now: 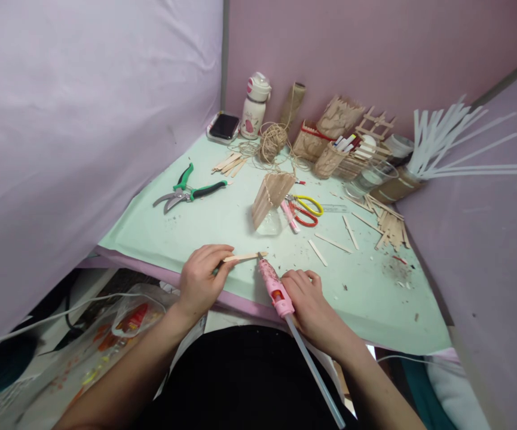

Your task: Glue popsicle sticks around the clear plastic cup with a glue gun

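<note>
My left hand (205, 275) pinches one end of a wooden craft stick (242, 257) and holds it level above the front of the table. Wrapped around a pink hot glue gun (274, 286) is my right hand (305, 298). The gun's nozzle meets the stick near its free right end; whether glue is on it is too small to tell. A long translucent glue stick (314, 370) juts from the back of the gun toward my lap. Just beyond the hands, a panel of joined craft sticks (272, 196) leans upright at a small clear glass block (269, 223).
Green-handled pruning shears (189, 190) lie to the left. Scissors (305, 209), loose sticks (332, 242) and a stick pile (390, 224) are on the right. Twine (272, 142), a bottle (254, 107), a phone (225, 126) and a holder of white glue sticks (392, 186) stand behind.
</note>
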{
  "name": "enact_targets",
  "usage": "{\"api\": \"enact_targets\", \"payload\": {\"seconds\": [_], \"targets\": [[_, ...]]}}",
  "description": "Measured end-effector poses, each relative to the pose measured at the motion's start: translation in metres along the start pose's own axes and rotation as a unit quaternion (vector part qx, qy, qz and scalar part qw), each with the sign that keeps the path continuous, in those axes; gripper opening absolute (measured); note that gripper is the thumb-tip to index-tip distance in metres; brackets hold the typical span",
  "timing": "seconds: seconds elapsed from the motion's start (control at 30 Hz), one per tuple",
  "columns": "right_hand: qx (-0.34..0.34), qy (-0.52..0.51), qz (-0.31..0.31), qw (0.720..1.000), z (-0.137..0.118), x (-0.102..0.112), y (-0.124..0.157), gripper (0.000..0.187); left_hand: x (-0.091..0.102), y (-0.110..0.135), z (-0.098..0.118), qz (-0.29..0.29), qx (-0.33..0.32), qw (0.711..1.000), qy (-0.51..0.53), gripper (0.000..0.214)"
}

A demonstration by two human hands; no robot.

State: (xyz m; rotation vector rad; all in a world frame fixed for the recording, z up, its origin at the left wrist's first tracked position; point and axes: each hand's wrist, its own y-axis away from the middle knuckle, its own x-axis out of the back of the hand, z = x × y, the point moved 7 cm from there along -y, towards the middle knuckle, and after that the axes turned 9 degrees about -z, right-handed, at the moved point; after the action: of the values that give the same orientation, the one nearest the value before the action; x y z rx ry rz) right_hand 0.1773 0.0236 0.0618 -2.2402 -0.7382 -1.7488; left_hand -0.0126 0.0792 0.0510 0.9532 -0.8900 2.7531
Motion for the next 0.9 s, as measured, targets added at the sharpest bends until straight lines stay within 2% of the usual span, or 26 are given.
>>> {"api": "enact_targets", "payload": {"seconds": [0.9], "targets": [[0.014,-0.072,-0.025,0.997,-0.0062,-0.0022,-0.0021,0.014,0.0009,0.0011,0.0012,0.009,-0.012,1.0,-0.007,0.004]]}}
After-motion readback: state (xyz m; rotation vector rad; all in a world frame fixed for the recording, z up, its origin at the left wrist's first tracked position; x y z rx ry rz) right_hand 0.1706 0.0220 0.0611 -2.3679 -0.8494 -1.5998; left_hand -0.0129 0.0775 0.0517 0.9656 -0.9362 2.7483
